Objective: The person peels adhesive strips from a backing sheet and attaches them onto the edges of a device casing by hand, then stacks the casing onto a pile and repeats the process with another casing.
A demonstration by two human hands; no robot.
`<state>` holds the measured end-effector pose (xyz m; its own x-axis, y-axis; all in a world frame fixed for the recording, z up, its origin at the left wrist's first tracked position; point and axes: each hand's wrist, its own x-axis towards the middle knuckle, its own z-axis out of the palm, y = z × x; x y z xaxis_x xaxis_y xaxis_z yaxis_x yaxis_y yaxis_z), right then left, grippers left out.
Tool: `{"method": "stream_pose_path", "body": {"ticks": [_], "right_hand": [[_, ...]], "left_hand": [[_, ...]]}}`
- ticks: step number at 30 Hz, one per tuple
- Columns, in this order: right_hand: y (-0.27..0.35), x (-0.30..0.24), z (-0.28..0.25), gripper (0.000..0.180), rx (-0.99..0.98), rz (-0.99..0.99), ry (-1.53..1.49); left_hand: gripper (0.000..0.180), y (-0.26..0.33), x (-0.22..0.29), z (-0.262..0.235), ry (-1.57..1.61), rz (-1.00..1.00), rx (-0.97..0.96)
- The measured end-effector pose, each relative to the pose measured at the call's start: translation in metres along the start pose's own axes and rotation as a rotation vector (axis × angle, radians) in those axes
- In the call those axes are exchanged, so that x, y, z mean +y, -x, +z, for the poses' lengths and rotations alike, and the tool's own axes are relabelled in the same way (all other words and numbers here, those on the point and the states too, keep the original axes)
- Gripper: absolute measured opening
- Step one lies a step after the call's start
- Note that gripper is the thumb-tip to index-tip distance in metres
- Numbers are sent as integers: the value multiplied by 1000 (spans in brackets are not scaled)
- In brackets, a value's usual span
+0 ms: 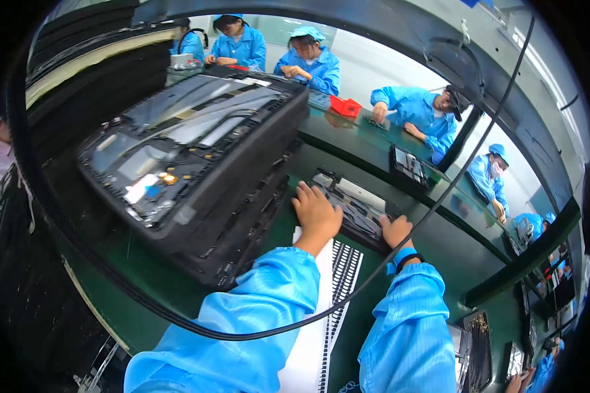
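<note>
A flat black electronic device housing [353, 204] lies on the green worktop, with a pale bar along its far side and dark parts inside. My left hand [316, 213] is on its left end, fingers bent over the edge. At the opposite end, my right hand [396, 230] grips the corner, its thumb on top; the other fingers are partly hidden. White sheets with rows of black strips [345, 265] lie under my forearms, just nearer than the housing. To the left of my left hand stands a tall stack of black trays [242, 150] with film-covered device parts on top.
A dark cable [269, 335] loops across the view before my sleeves. Beyond the worktop, a green line [347, 134] holds a red bin [345, 106] and another black device [410, 165]. Several people in blue work there. More device parts [475, 347] lie at lower right.
</note>
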<state>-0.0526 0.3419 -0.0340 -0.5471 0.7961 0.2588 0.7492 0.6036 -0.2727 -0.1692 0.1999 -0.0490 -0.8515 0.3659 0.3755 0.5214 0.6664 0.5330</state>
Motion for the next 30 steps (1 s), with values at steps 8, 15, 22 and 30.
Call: {"method": "stream_pose_path", "body": {"ticks": [8,15,22,30], "right_hand": [[4,4,-29,49,47,138,-381],[23,0,-143,29,90,109,-1046],[145,63,-255,31,139,125,-729],[302,152,-214,25,266,288,-656]], "left_hand": [[59,-22,3,-32,180,-141,-143],[50,-6,26,-87,552,79,285],[45,72,63,-111,1111,118,-182],[46,221,60,-142,1002,391,-186]]}}
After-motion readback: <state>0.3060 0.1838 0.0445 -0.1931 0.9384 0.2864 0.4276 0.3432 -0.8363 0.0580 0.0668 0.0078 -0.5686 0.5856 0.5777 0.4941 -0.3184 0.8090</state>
